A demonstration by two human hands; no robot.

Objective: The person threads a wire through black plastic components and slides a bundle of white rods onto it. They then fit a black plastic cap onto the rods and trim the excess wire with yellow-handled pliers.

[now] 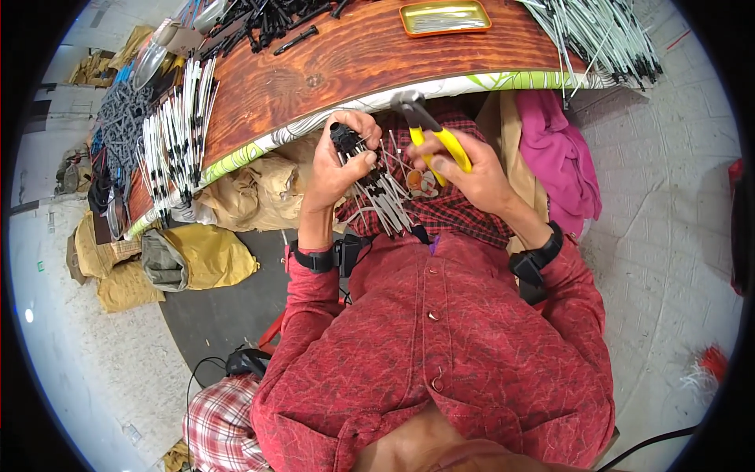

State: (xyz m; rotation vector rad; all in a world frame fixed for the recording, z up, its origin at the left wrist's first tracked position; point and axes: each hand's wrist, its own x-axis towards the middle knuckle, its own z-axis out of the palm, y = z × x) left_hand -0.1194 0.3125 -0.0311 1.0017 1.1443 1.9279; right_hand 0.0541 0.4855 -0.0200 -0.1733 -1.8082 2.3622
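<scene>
My left hand (334, 175) is closed around a black plastic fitting (346, 138), held upright above my lap. A thin wire-like piece seems to stick out beside it toward the right. In my right hand (477, 175) is a pair of yellow-handled pliers (454, 148), its dark jaws pointing up and left, apart from the fitting. Several thin white rods with black ends (385, 203) lie on my lap below the left hand, over a dark red checked cloth (464, 211). Small round pieces (421, 184) rest on that cloth between my hands.
Ahead stands a brown wooden table (338, 59) with a patterned edge. On it are an orange-rimmed tray (446, 17) of thin pins, black fittings (267, 20), and rod bundles at left (179, 130) and right (602, 35). A pink cloth (557, 161) hangs at right; a yellow sack (208, 256) sits left.
</scene>
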